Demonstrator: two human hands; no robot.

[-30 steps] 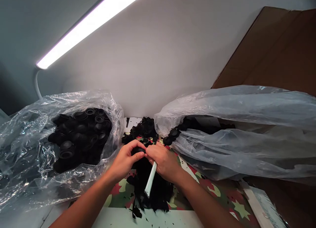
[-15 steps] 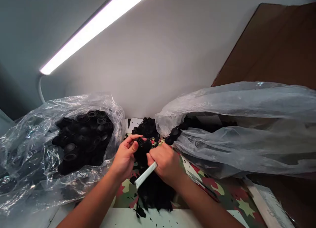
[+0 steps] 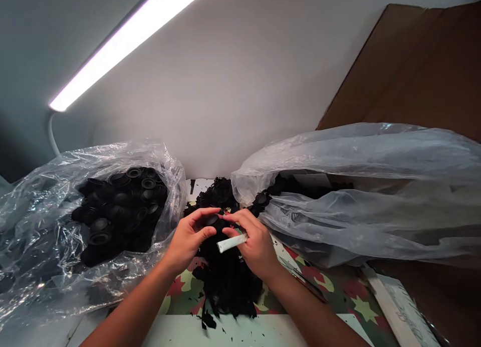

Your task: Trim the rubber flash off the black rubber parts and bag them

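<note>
A small black ribbed rubber part sits between the thumb and fingers of my left hand. Across from it, my right hand is closed around a tool with a white flat handle, which points down to the left. The tool's working end cannot be made out. The fingertips of my right hand come up against the far side of the rubber part. Beneath both hands lies a heap of black rubber scraps, spilling over the patterned mat.
At left, a clear plastic bag holds many black ribbed rubber parts. Another plastic bag lies open at right, black pieces in its mouth. Cardboard stands behind it. A lamp hangs above. More scraps lie behind my hands.
My right hand has turned and moved its fingertips to the rubber part, swinging the white handle flatter. My left hand now holds the part upright, its round end facing up.
</note>
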